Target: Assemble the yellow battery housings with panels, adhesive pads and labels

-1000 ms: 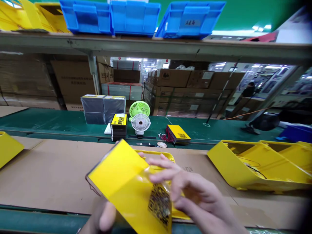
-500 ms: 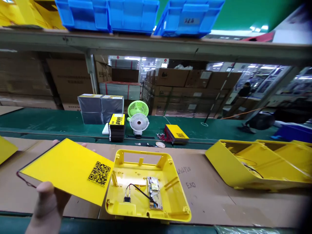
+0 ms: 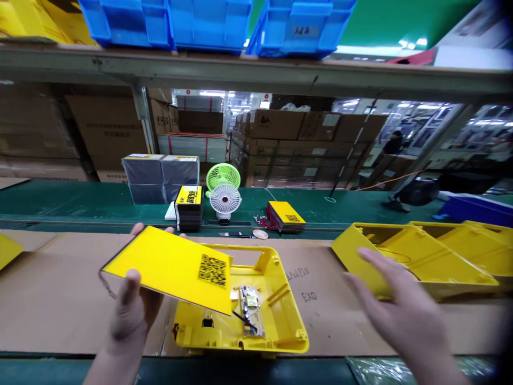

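A: In the head view, what did the person's left hand (image 3: pixel 132 315) have?

B: It grasped a yellow panel (image 3: pixel 164 262) by its left part, thumb on the near side, fingertips showing past the far side. The panel was tilted, its printed QR code (image 3: pixel 212 271) facing up, and a thin wire (image 3: pixel 106 283) hung from its left corner.

A: Where was that panel?

B: Held up over the left part of a yellow casing (image 3: pixel 284 315), hiding some of it. Whether the two touched couldn't be told.

A: And the casing?

B: It lay hollow side up on the cardboard-covered worktop (image 3: pixel 72 299), close to the near edge. A circuit board (image 3: pixel 251 310) sat inside, with a black connector (image 3: pixel 208 322) left of it.

A: What about the right hand (image 3: pixel 409 315)?

B: It gripped nothing; its fingers were spread, toward the worktop's right end. It partly hid a row of yellow shells (image 3: pixel 348 248) near the far edge, and contact couldn't be made out.

A: Anything beyond that far edge?

B: On a green bench (image 3: pixel 64 200), a white fan (image 3: pixel 225 200) stood in front of a green fan (image 3: pixel 218 174). A stack of yellow boards (image 3: pixel 286 213) lay to their right, and a stack of dark packs (image 3: pixel 189 214) with a yellow top stood to their left.
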Motion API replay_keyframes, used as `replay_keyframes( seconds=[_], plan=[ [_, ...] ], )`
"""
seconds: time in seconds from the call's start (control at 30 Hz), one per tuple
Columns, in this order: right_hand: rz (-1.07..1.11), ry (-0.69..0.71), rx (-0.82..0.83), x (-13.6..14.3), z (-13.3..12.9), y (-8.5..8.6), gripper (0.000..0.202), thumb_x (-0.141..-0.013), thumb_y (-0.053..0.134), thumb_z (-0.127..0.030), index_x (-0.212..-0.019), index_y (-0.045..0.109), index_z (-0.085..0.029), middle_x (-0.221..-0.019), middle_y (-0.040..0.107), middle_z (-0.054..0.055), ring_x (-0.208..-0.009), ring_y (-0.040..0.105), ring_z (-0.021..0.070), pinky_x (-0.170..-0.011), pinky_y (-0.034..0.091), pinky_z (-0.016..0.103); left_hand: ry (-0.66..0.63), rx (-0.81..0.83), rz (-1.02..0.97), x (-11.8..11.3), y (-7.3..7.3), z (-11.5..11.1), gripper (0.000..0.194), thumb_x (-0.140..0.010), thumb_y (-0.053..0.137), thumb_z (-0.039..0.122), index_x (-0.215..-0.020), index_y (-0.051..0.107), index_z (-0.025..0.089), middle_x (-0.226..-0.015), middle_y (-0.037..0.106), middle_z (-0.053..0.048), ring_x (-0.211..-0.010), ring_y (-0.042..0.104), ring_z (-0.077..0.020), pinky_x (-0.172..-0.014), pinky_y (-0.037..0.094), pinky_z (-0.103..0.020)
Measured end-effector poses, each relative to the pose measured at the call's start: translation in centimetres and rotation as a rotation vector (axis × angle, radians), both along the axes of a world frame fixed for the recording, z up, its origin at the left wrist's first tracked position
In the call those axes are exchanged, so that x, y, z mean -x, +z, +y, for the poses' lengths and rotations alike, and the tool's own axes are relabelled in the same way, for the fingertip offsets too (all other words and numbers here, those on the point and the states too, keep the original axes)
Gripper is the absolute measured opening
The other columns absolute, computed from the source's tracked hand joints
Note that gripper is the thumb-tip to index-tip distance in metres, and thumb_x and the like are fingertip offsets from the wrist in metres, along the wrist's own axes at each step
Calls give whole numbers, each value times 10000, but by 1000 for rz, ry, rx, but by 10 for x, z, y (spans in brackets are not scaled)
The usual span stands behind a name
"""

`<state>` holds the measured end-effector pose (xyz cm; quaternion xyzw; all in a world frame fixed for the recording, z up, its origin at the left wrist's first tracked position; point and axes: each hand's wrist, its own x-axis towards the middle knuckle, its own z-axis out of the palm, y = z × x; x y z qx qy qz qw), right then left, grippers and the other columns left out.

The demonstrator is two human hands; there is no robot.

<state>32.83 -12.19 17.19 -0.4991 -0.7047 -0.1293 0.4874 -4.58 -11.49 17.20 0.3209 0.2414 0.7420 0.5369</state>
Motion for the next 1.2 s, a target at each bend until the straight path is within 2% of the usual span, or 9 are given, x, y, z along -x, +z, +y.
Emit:
replay_keyframes(
  seconds=[0.03, 0.17, 0.23, 0.4, 0.53, 0.67, 0.97, 1.1, 1.2],
  plan=[
    [-97, 43, 43, 21, 3, 2, 580, -755, 669, -265, -1294, 455, -298, -1254, 524, 79, -1163, 482, 286, -1045, 332, 436, -39, 0, -2, -10, 0, 1, 581, -731, 582, 556, -1257, 438, 357, -1316, 523, -28, -1249, 424, -294, -1034, 362, -456],
    [-299, 609, 137, 96, 16, 18, 492, -804, 551, -134, -1279, 465, -229, -1305, 497, 86, -1204, 461, 253, -988, 416, 433, -246, 2, 42, -33, -5, 5, 654, -683, 633, 563, -1255, 423, 325, -1326, 497, -72, -1246, 419, -317, -1035, 337, -477],
    [-219, 705, 167, 109, 26, 26, 390, -821, 505, -114, -1196, 536, -217, -1189, 592, 74, -1121, 534, 218, -950, 448, 387, -282, -9, 130, -31, -9, 12, 708, -645, 676, 553, -1253, 418, 296, -1341, 471, -86, -1277, 373, -313, -1058, 301, -459],
    [74, 454, 457, 100, 66, 27, 155, -857, 514, -273, -926, 616, -179, -849, 675, 30, -762, 620, 169, -677, 502, 270, -90, 203, 583, -6, -25, 52, 655, -643, 740, 388, -1226, 464, 274, -1397, 399, -80, -1330, 287, -260, -1081, 244, -399],
    [129, 519, 560, 110, 95, 14, 213, -852, 509, -314, -975, 605, -170, -924, 674, 34, -861, 607, 195, -771, 481, 300, -7, 221, 728, -5, -43, 82, 403, -710, 637, 442, -1013, 594, 179, -1114, 621, -91, -1079, 550, -249, -924, 411, -358],
    [225, 586, 582, 119, 110, 1, 277, -846, 500, -315, -1068, 585, -172, -1041, 661, 40, -970, 593, 198, -860, 459, 316, 80, 110, 756, -16, -51, 95, 330, -760, 549, 418, -984, 584, 178, -969, 654, -36, -941, 581, -184, -861, 420, -282],
    [-172, 264, 887, 82, 119, -7, 206, -794, 542, -302, -908, 695, -223, -910, 712, 29, -848, 647, 216, -732, 492, 295, 139, -27, 1038, -13, -43, 87, 191, -835, 449, 305, -799, 585, 176, -720, 598, 18, -688, 526, -123, -636, 396, -209],
    [-256, 100, 529, 96, 105, -1, 600, -772, 598, -328, -1328, 411, -199, -1167, 605, 92, -1041, 572, 239, -875, 451, 346, 178, -36, 1109, -16, -41, 84, 152, -825, 453, 254, -774, 576, 179, -703, 594, 21, -673, 519, -125, -632, 384, -215],
    [-487, 9, 200, 124, 93, 1, 745, -779, 593, -269, -1418, 221, -180, -1381, 389, 141, -1243, 375, 297, -1028, 288, 455, 184, -63, 1152, -24, -39, 82, 124, -806, 456, 204, -791, 578, 187, -732, 614, 16, -699, 543, -133, -668, 397, -228]
  ],
)
